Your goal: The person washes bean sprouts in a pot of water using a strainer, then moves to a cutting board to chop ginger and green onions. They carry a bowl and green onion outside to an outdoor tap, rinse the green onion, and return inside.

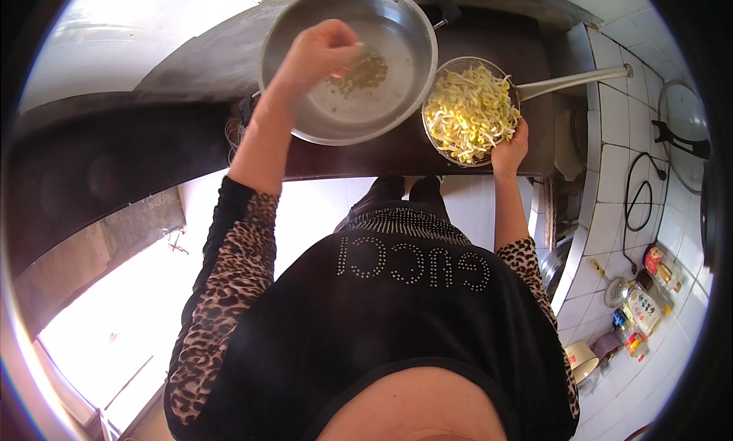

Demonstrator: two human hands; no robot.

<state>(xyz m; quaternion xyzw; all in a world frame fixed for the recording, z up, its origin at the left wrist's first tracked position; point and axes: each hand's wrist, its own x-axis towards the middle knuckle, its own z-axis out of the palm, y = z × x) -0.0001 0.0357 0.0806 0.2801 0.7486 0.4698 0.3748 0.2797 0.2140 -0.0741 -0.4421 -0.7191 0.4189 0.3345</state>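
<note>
My left hand [329, 51], slightly blurred, is over the wide metal pan [286, 106], with fingertips pinched together and a small yellowish bit between them. Below it, shallow clear liquid in the pan holds a patch of small yellow-green bits [372, 71]. Right of the pan, a round wire strainer [438, 146] is heaped with yellow-headed bean sprouts [472, 114]. My right hand [511, 149] grips the strainer's near right rim; its palm and some fingers are hidden. The strainer's long metal handle [572, 83] points right.
The pan and strainer are over a dark countertop [498, 34]. At the right, a tiled ledge [610, 172] holds a black cable [628, 212], a perforated ladle [615, 292], bottles and packets [644, 312], and a cream bowl [581, 362]. A pan handle [444, 6] sticks out at the back.
</note>
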